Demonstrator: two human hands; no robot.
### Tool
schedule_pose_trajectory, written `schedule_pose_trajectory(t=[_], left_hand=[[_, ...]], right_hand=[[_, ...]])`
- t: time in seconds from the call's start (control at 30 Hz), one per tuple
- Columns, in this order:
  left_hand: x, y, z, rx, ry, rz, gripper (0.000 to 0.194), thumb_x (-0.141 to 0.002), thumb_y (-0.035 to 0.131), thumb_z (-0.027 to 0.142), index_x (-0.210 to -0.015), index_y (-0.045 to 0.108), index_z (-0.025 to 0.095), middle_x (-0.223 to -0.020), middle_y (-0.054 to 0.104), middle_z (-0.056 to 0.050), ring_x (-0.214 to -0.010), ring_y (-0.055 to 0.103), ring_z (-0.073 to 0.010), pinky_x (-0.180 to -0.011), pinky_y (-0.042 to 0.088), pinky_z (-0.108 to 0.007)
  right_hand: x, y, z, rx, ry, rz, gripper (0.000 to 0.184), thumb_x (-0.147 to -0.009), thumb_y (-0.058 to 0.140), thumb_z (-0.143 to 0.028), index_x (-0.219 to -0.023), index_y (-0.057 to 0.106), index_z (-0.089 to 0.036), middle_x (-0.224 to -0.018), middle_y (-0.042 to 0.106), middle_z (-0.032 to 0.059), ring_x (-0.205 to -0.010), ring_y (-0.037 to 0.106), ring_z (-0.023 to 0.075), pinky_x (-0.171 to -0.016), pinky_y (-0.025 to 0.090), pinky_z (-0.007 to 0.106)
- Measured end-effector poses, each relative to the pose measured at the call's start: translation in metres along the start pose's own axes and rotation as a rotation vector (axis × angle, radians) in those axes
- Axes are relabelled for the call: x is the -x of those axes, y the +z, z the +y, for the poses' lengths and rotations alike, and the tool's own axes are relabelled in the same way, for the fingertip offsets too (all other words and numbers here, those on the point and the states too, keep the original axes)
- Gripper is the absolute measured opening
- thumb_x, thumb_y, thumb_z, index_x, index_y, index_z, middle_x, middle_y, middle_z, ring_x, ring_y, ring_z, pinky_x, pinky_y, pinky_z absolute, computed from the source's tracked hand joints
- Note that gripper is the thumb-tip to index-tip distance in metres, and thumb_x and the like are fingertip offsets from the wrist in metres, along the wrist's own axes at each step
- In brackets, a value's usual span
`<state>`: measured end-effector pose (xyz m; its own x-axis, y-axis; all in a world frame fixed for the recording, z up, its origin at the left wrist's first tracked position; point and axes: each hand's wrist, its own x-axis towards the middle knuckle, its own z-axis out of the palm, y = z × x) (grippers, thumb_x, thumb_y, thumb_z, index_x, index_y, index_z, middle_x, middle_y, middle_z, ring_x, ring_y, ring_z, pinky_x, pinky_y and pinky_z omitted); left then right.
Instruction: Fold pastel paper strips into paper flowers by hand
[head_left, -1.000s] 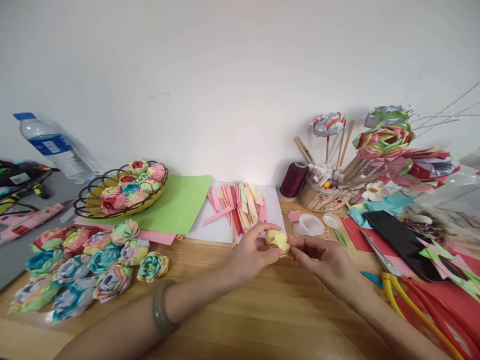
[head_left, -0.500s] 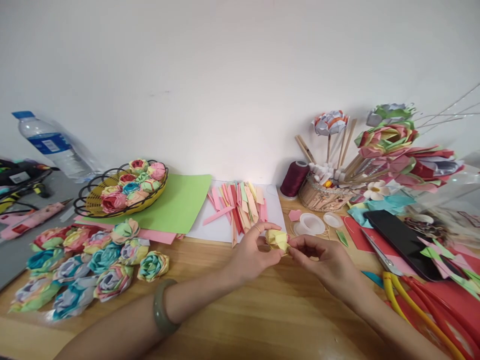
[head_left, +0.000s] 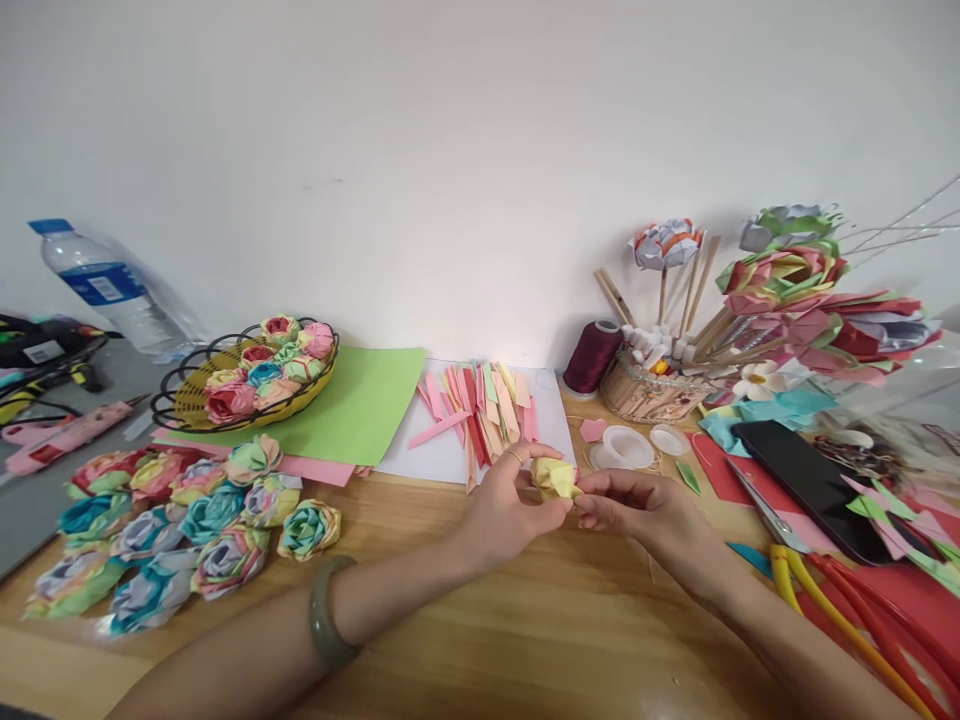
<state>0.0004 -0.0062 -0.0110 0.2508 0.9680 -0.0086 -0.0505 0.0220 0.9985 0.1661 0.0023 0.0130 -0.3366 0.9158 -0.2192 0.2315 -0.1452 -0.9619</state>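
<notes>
My left hand [head_left: 517, 505] is closed around a small folded yellow paper flower [head_left: 555, 478], with fingers behind it and thumb in front. At the flower's right edge, the fingertips of my right hand [head_left: 637, 505] are pinched together. A thin pale thread [head_left: 651, 568] dangles beneath that hand; its path between the fingers is mostly hidden. Behind the hands, folded paper strips [head_left: 480, 410] in pink, red, peach and green lie on a white sheet [head_left: 551, 420]. Rolls of clear tape [head_left: 626, 447] and a maroon thread spool [head_left: 592, 357] are beyond my right hand.
Several finished paper flowers [head_left: 217, 515] lie at left, near a yellow basket [head_left: 187, 405] of flowers, a bottle [head_left: 112, 285] and a pink glue gun [head_left: 67, 437]. At right are a flower holder [head_left: 649, 390], a phone [head_left: 810, 485], scissors [head_left: 769, 505] and yellow-and-red handles [head_left: 847, 610].
The right fingertips have shifted slightly lower along the flower's edge, and a thread now shows hanging under that hand. My left hand keeps its hold. The view has shifted slightly.
</notes>
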Motion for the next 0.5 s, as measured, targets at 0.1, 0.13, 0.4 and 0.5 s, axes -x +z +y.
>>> schedule_pose_trajectory(t=[0.1, 0.13, 0.4, 0.5], left_hand=[[0.0008, 0.0003, 0.0004, 0.002, 0.001, -0.018, 0.033, -0.064, 0.060, 0.015, -0.095, 0.049, 0.018, -0.091, 0.056, -0.004, -0.082, 0.054, -0.0141, -0.069, 0.046, -0.025], [0.0009, 0.0006, 0.0004, 0.000, 0.000, -0.023, 0.033, -0.064, 0.060, 0.016, -0.095, 0.049, 0.018, -0.090, 0.056, -0.004, -0.082, 0.054, -0.0140, -0.069, 0.046, -0.025], [0.0009, 0.0024, 0.0002, 0.001, 0.001, -0.038, 0.032, -0.063, 0.060, 0.015, -0.093, 0.049, 0.018, -0.088, 0.054, -0.003, -0.079, 0.053, -0.0129, -0.066, 0.045, -0.023], [0.0006, 0.0021, -0.0007, -0.011, 0.004, -0.009, 0.033, -0.063, 0.059, 0.013, -0.094, 0.049, 0.018, -0.091, 0.054, -0.004, -0.081, 0.053, -0.0131, -0.068, 0.046, -0.024]], right_hand=[[0.0006, 0.0007, -0.0012, 0.039, -0.007, 0.001, 0.033, -0.060, 0.070, -0.046, -0.071, 0.066, -0.016, -0.068, 0.062, 0.0018, -0.062, 0.055, 0.0130, -0.061, 0.046, 0.027], [0.0008, 0.0009, -0.0017, 0.054, -0.005, -0.002, 0.034, -0.059, 0.070, -0.048, -0.070, 0.065, -0.016, -0.067, 0.061, 0.0015, -0.062, 0.054, 0.0131, -0.061, 0.045, 0.026], [0.0043, 0.0017, -0.0052, 0.158, -0.059, -0.024, 0.039, -0.065, 0.061, -0.056, -0.067, 0.060, -0.017, -0.063, 0.057, 0.0007, -0.062, 0.053, 0.0146, -0.061, 0.043, 0.027], [0.0056, 0.0022, -0.0034, 0.161, -0.093, -0.028, 0.036, -0.071, 0.057, -0.053, -0.072, 0.060, -0.017, -0.068, 0.059, 0.0014, -0.066, 0.055, 0.0154, -0.064, 0.044, 0.027]])
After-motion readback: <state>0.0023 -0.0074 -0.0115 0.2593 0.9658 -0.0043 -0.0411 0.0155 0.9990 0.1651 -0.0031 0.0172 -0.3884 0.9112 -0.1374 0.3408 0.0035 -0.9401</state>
